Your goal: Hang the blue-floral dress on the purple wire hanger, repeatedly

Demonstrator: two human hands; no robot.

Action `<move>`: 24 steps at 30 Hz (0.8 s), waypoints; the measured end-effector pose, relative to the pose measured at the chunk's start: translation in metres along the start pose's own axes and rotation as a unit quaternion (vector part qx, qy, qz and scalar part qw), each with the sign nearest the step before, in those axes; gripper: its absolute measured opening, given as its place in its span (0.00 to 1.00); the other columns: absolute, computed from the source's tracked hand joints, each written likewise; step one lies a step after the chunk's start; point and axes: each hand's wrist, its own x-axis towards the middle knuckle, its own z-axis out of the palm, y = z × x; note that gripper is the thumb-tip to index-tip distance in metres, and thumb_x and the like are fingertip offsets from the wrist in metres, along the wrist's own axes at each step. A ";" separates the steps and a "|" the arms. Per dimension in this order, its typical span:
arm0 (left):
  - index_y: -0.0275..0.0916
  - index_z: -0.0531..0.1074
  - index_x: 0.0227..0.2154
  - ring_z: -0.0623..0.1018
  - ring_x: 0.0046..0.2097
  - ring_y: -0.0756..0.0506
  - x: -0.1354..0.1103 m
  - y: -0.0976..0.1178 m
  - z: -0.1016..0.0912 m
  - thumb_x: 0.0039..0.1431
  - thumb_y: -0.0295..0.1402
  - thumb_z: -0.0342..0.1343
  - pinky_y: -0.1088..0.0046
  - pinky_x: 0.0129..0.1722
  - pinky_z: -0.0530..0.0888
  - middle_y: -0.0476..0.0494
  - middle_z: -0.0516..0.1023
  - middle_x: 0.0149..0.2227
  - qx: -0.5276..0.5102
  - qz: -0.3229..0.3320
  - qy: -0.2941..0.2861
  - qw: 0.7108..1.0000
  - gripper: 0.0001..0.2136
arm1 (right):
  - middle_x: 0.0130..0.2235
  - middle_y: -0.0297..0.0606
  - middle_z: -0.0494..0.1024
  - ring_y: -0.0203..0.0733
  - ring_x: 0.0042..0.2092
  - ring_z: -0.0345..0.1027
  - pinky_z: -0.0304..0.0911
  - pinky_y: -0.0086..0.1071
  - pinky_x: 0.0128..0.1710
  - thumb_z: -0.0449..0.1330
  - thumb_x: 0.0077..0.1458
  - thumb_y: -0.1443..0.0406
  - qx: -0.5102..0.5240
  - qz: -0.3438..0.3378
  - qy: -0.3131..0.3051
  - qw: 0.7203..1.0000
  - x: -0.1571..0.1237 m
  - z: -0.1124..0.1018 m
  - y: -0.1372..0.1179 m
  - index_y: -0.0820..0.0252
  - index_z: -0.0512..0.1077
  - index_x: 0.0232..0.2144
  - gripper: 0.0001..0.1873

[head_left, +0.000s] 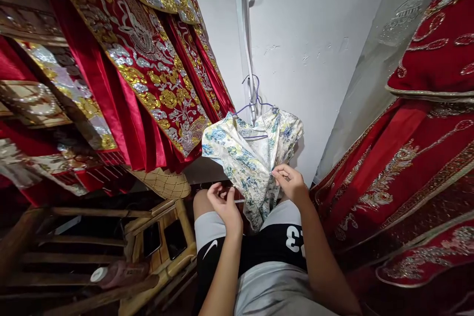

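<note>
A white short-sleeved top (248, 168) with blue and yellow flowers hangs in front of me on a purple wire hanger (255, 90). With thumb and fingers, my right hand (292, 183) pinches the top's front edge near the bottom of the V-neck. Whether a small fastener is between those fingertips is too small to tell. My left hand (226, 207) is held palm up beside the lower left of the top, its fingers curled. A thin pale rod (240, 201) shows beside its thumb; how it is gripped is hidden.
Red robes with gold and silver embroidery (163, 79) hang at left, more red beaded garments (400, 173) at right. A pale strap (244, 24) runs down the white wall to the hanger. A bamboo chair (159, 237) at lower left bears phones (175, 239) and a white-capped bottle (122, 274).
</note>
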 end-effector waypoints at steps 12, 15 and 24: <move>0.40 0.69 0.35 0.74 0.40 0.45 -0.017 0.019 0.044 0.61 0.33 0.57 0.70 0.44 0.69 0.47 0.73 0.35 0.082 0.029 -0.320 0.944 0.03 | 0.22 0.32 0.69 0.41 0.27 0.65 0.62 0.33 0.28 0.61 0.57 0.50 -0.025 0.012 -0.058 0.998 0.000 0.026 -0.010 0.53 0.72 0.32 0.15; 0.40 0.67 0.32 0.72 0.35 0.48 -0.014 0.024 0.043 0.63 0.34 0.55 0.73 0.38 0.68 0.50 0.70 0.30 0.059 0.028 -0.342 0.938 0.05 | 0.23 0.31 0.69 0.40 0.27 0.64 0.60 0.32 0.28 0.60 0.58 0.50 -0.016 0.006 -0.044 0.999 -0.003 0.032 -0.012 0.53 0.71 0.32 0.15; 0.39 0.67 0.25 0.68 0.28 0.50 -0.007 0.033 0.030 0.54 0.38 0.64 0.75 0.32 0.65 0.53 0.67 0.24 0.068 -0.019 -0.381 0.922 0.12 | 0.21 0.27 0.61 0.37 0.23 0.52 0.48 0.31 0.25 0.56 0.63 0.52 -0.034 -0.063 0.012 0.997 0.042 0.029 -0.023 0.54 0.67 0.31 0.14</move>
